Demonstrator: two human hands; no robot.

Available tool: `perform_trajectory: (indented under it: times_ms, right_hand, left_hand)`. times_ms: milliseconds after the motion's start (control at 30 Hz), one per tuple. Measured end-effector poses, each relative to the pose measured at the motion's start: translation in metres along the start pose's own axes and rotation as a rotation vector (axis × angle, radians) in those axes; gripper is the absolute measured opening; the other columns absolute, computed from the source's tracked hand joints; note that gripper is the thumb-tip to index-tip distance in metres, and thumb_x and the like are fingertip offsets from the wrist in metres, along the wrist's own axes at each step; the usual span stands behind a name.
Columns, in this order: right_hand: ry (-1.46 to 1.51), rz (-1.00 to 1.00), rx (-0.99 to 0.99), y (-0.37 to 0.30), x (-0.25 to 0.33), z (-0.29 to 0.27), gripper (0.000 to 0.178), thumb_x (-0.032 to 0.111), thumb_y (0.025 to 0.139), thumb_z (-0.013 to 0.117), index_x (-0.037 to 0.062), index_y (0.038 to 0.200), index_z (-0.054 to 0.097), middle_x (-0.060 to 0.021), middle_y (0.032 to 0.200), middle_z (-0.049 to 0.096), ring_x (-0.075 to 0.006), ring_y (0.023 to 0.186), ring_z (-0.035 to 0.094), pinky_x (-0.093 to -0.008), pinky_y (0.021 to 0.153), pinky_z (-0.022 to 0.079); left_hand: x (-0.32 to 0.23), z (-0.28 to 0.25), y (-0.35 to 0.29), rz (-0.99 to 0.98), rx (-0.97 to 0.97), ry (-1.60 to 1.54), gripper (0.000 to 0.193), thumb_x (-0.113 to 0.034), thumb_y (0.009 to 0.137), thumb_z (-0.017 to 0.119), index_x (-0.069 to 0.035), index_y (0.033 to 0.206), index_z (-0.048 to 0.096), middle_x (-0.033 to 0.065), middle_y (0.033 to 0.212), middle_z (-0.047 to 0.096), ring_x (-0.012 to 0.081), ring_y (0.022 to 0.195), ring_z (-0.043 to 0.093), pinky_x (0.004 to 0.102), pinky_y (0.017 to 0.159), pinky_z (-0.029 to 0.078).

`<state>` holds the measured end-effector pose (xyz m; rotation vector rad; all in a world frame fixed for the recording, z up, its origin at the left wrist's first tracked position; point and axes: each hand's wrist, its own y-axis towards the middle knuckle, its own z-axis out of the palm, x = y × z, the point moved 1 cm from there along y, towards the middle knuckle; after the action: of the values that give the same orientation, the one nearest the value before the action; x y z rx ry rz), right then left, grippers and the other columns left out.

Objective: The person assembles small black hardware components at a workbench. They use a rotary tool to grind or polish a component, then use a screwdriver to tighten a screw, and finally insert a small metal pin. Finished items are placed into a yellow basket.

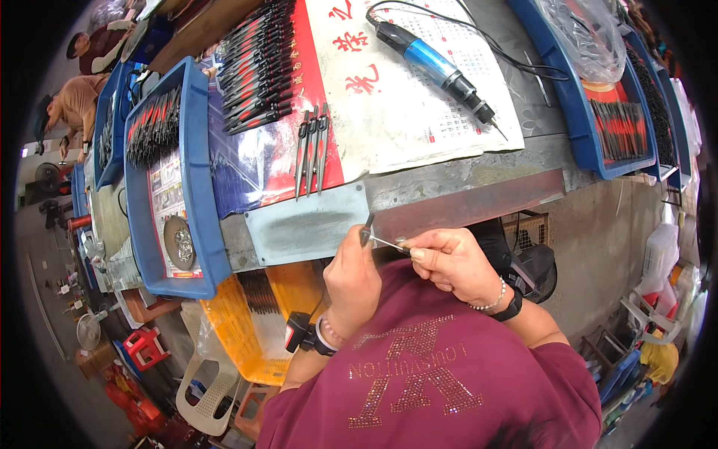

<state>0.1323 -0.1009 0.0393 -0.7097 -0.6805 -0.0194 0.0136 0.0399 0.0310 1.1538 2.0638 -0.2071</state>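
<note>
My left hand is closed on a small dark slim tool, whose black end sticks up past the fingertips; the rest is hidden in the hand. Pinched in my right hand is a thin metal rod, its far end meeting the dark tool. Both hands are in front of my chest, at the table's near edge by a worn pale metal plate. Just beyond that plate lie three slim black-and-red pointed tools. A large row of similar tools lies farther back.
A blue electric screwdriver with a black cord rests on printed paper. On the left, a blue tray holds bundled tools and a round dish of small shiny parts. Another blue tray stands right. A yellow crate sits below the table.
</note>
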Motion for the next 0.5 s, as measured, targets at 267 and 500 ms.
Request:
perform_trajectory:
  times_ms: [267, 500]
  right_hand:
    - [-0.954, -0.811, -0.098, -0.006, 0.018, 0.016, 0.027, 0.001, 0.085, 0.064, -0.0014, 0.112, 0.059, -0.0149, 0.092, 0.059, -0.0302, 0.077, 0.064, -0.0313, 0.063, 0.052]
    - [-1.158, -0.953, -0.057, -0.006, 0.016, 0.017, 0.035, -0.004, 0.079, 0.067, -0.0036, 0.113, 0.058, -0.0165, 0.099, 0.056, -0.0313, 0.080, 0.063, -0.0353, 0.066, 0.054]
  left_hand:
    - [0.011, -0.004, 0.001, -0.450, 0.175, -0.598, 0.021, -0.011, 0.099, 0.050, 0.001, 0.115, 0.057, 0.0007, 0.076, 0.053, 0.0069, 0.062, 0.047, 0.0211, 0.054, 0.037]
    - [0.016, -0.010, 0.004, -0.627, 0.217, -0.975, 0.022, -0.012, 0.101, 0.050, 0.000, 0.118, 0.056, -0.0046, 0.075, 0.048, 0.0010, 0.058, 0.035, 0.0168, 0.049, 0.027]
